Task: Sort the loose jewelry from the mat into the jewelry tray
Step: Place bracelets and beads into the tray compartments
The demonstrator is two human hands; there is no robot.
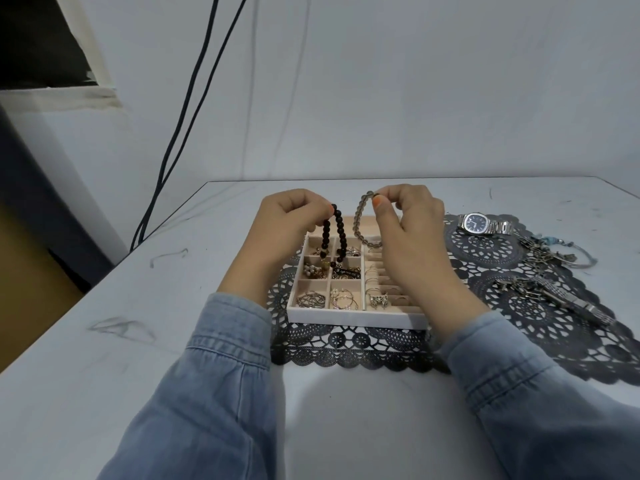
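- A scuffed pale tabletop (104, 289) stood against a plain light wall, with two black cables (180, 133) running down the wall on the left.
- A black lace cut-out mat (346, 355) lay on the table under a white compartment tray with beige lining (356, 320).
- The left hand (287, 230), in a blue denim sleeve, pinched a bracelet of round black beads (337, 233) at its top. The loop hung straight down from the fingertips, over the tray's far-left squares.
- The tray's left squares held chains, hoops and earrings. Its right side held rings in slotted rolls, among them a silver butterfly ring (378, 300).
- The right hand (408, 230) pinched a bracelet of smoky grey beads (358, 216) between thumb and forefinger. The loop dropped to the left of and below the grip, and its lower end ran behind the palm, above the tray's far edge.
- To the right, on the mat, lay a silver steel watch with a dark blue dial (476, 224); any lettering on it was too small to read.
- Beyond it lay a charm bracelet with pale blue pieces (550, 251) and a heap of metal bands (547, 292).
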